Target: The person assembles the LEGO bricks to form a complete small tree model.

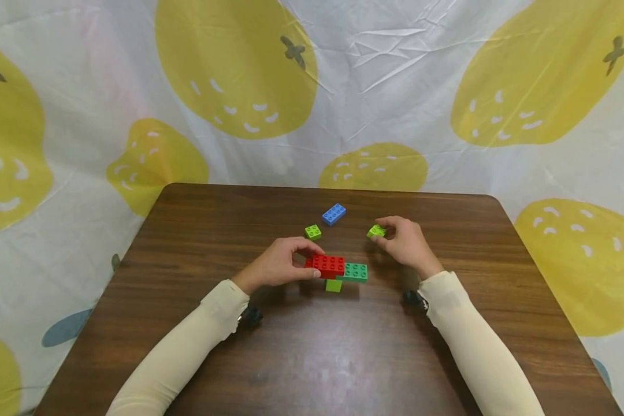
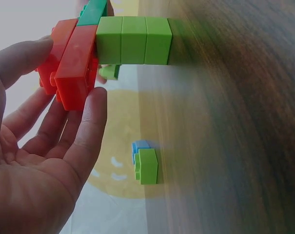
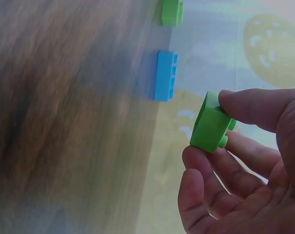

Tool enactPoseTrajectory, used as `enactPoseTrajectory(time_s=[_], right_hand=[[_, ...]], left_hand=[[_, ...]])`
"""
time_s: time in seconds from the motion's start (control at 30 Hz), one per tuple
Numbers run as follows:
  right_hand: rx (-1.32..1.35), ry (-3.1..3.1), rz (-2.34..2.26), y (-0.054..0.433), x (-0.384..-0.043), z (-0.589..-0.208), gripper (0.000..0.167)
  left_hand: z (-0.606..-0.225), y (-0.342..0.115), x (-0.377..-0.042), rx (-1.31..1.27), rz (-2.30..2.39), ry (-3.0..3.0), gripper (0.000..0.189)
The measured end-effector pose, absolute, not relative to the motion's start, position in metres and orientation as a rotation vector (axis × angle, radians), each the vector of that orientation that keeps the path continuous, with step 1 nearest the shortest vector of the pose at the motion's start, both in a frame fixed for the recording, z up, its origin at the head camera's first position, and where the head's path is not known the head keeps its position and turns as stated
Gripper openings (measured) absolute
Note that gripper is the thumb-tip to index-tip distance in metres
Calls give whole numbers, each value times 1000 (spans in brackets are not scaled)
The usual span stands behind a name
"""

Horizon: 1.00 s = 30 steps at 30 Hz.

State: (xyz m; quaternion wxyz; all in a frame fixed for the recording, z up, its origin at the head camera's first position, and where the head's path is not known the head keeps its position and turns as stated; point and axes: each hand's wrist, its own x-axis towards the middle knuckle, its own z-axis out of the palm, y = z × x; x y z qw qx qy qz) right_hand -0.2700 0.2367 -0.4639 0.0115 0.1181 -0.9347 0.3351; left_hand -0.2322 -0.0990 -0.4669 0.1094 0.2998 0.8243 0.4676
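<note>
Our left hand (image 1: 278, 264) gripped red plastic bricks (image 1: 329, 266) above a lime-green plastic column (image 1: 334, 286), probably for balance. Our right hand (image 1: 408, 242) pinched a square lime-green plastic brick (image 1: 377, 230).

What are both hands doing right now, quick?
Left hand: holding red bricks joined to green bricks.
Right hand: pinching one small light green brick.

White cloth (image 1: 385, 110) printed with yellow fruit (image 1: 234, 63) drapes behind a brown wood-grain table (image 1: 333, 341), its surface catching pale light.
</note>
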Motion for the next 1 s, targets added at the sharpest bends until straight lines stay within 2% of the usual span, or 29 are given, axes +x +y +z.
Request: enactPoseTrajectory(time_s=[0.47,1.0], right_hand=[[513,-2791,1184,219,-238,-451,39],[808,-2701,1057,201,-197,-440,39]], left_hand=[[-465,-99,-230,892,1390,2406,40],[-472,-99,-228,891,1370,2417,41]])
